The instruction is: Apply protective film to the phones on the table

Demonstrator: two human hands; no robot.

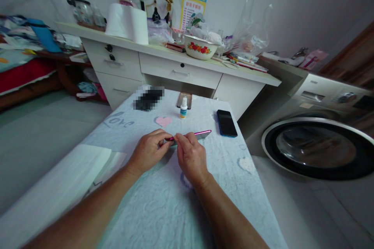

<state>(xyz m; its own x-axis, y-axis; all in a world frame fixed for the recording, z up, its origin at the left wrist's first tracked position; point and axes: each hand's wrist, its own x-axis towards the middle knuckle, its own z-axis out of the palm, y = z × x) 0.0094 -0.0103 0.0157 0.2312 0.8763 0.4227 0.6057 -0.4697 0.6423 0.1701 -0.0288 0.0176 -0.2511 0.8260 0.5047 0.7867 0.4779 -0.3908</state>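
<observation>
Between my hands, above the cloth-covered table (224, 171), a phone with a pink-purple edge (203, 134) is held tilted. My left hand (149, 148) pinches its left end, and my right hand (191, 156) grips it near the middle, fingertips close to the left hand's. The fingers hide part of the phone. Just beyond them a small white spray bottle (183, 109) with a blue and yellow label stands upright. Behind the bottle lies a brown-edged phone case (189, 101). To the right rests a dark phone with a blue edge (226, 123).
A blurred black object (149, 98) lies at the table's far left. Behind the table stands a white desk (163, 62) bearing a floral bowl (200, 48) and a white paper roll (137, 25). A washing machine (309, 97) is at the right.
</observation>
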